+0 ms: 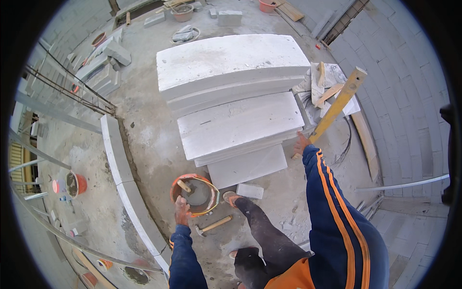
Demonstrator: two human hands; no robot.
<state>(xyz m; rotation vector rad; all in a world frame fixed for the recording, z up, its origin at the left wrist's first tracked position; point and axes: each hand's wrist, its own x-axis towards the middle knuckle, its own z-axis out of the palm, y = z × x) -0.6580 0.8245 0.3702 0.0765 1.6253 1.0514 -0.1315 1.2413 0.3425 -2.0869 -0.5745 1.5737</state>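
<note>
My left hand point(182, 211) hangs over the near left rim of an orange bucket point(211, 182) of grey mortar, its fingers loosely apart and holding nothing I can see. A wooden tool handle point(183, 186) sticks up from the bucket just beyond my fingertips; the rest of that tool is hidden. My right hand point(301, 143) is closed around the lower part of a yellow spirit level point(337, 107), which slants up to the right. Beside that hand are stacked white blocks point(243, 123), with a taller stack point(231, 60) behind.
A hammer point(214, 225) lies on the floor near my feet, by a small block piece point(250, 190). A low block row point(126, 188) runs along the left. Wood scraps and sacking point(327, 82) lie beyond the level. Block walls point(404, 96) rise at right.
</note>
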